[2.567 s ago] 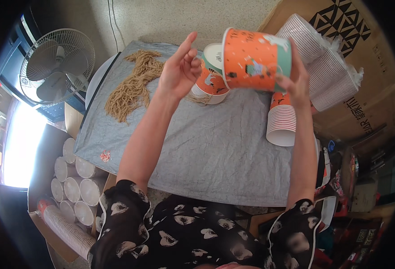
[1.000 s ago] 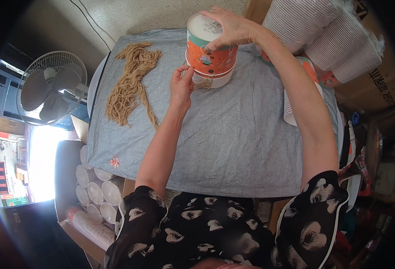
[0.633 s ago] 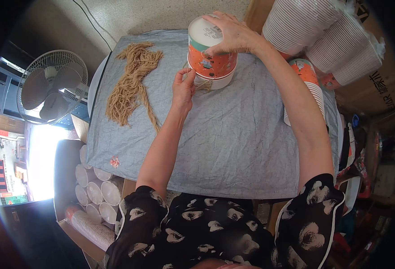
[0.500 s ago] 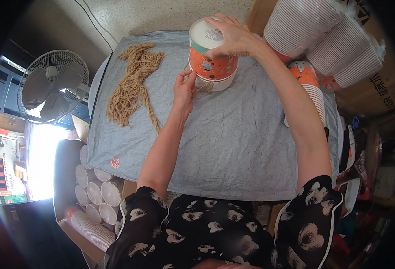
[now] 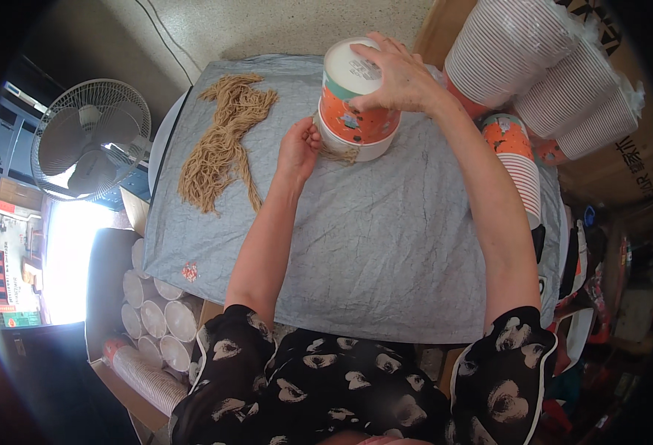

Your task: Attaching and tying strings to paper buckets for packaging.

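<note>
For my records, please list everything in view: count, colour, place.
Upturned tub stack: one, orange, green, white, table's far side
Twine bundle: one, tan, table's left
Loose twine: few strands, tan, at tub stack's foot
Covered table: one, grey, centre
Nested cups: one stack, orange and white, table's right
Bagged stacks: at least two, white and orange, upper right
Cardboard: count unclear, brown, behind bagged stacks
Open carton: one, brown, lower left
Packed stacks: several, whitish, inside open carton
Fan: one, grey, left
Clutter: uncountable, mixed, far right
Sleeves: two, black patterned, lower edge
Left hand: one, bare, beside tub stack's foot
Right hand: one, bare, around stack's top
</note>
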A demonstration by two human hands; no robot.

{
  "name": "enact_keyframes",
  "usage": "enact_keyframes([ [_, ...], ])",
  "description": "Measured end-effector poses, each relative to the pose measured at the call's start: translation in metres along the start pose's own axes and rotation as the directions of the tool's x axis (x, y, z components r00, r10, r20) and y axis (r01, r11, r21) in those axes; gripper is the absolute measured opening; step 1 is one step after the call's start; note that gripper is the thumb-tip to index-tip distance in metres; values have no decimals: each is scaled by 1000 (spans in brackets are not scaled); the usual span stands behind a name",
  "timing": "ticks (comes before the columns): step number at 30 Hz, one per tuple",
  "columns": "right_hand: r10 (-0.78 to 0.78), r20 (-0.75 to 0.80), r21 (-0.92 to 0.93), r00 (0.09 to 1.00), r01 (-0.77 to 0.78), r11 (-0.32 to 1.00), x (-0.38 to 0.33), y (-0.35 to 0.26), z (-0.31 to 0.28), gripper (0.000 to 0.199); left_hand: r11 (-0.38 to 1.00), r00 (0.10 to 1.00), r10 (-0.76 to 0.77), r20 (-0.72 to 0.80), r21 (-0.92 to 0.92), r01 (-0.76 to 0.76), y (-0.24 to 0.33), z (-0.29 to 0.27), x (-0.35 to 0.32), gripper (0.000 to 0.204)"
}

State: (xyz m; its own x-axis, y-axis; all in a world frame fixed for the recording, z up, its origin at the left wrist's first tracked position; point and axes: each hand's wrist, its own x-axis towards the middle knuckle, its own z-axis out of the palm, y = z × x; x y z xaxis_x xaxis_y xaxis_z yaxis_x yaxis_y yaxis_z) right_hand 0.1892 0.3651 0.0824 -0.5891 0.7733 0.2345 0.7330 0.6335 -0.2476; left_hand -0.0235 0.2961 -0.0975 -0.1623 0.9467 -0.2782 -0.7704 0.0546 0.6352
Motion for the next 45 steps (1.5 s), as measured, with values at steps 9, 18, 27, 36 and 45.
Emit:
enact_keyframes([
  [9, -116, 69, 54, 991, 112, 992, -23, 10, -19, 101, 788, 993, 74, -87, 615, -5, 9, 30, 14, 11],
  [18, -108, 79, 91, 991, 101, 991, -20, 4, -20, 105, 970, 955, -225, -193, 50, 238, 27, 20, 91, 25],
  [27, -50, 86, 100, 995, 41, 994, -20, 4, -20, 106, 669, 983, -87, -161, 722, 177, 43, 51, 49, 29],
  [36, -23, 53, 67, 998, 20, 998, -21, 9, -13, 101, 967, 884, -238, 403, 9, 255, 42, 25, 3, 25],
  [45, -69, -2, 66, 998, 69, 995, -26, 24, -3, 102, 897, 795, -196, 574, -223, 382, 19, 41, -23, 23],
])
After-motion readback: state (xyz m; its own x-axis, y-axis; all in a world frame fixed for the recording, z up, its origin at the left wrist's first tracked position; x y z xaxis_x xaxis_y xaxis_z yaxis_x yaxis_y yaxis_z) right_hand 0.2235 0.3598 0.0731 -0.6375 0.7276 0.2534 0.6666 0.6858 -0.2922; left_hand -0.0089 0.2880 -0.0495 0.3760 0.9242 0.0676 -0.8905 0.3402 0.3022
